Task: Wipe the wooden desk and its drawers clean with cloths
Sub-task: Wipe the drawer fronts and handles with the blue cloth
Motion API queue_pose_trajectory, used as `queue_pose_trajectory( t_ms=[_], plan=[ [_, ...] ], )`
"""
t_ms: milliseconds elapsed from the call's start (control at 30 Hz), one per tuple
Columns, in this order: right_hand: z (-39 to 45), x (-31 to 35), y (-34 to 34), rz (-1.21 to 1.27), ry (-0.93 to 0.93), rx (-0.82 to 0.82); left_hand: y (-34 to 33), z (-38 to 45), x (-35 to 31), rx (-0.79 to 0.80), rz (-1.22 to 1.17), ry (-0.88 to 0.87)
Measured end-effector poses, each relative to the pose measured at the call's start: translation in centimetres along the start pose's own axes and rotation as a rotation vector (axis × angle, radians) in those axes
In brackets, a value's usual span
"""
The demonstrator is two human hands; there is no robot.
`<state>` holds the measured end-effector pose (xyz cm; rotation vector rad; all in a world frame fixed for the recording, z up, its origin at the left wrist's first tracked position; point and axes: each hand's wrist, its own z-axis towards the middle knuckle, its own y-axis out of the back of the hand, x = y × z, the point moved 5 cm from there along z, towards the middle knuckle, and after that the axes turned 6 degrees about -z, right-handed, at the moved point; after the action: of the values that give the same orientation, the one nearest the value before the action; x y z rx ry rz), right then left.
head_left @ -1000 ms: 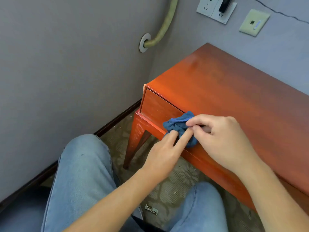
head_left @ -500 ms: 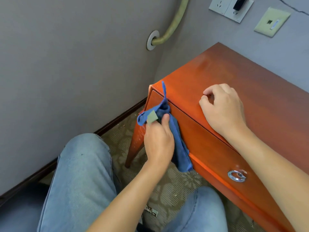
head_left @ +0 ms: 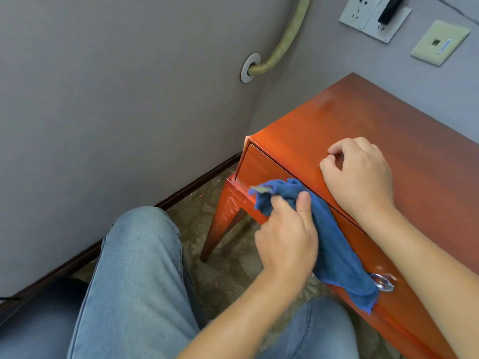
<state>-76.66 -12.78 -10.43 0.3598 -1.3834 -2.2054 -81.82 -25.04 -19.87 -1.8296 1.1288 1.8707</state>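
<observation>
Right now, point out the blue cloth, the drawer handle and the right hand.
blue cloth point(head_left: 334, 244): head view, its hanging middle.
drawer handle point(head_left: 386, 282): head view, the metal ring.
right hand point(head_left: 360, 177): head view, its back.

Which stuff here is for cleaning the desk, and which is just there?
For the job: blue cloth, gripped by left hand; wooden desk; drawer; right hand resting on the desk.

Just there: wall sockets, hose, carpet.
</observation>
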Motion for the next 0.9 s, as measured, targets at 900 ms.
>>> queue_pose_trajectory(
  t_ms=[900],
  plan=[
    [0.1,-0.3,0.2,0.022,0.028,-0.011,11.6,13.4,-9.1,-0.121,0.883,-0.306]
  ],
)
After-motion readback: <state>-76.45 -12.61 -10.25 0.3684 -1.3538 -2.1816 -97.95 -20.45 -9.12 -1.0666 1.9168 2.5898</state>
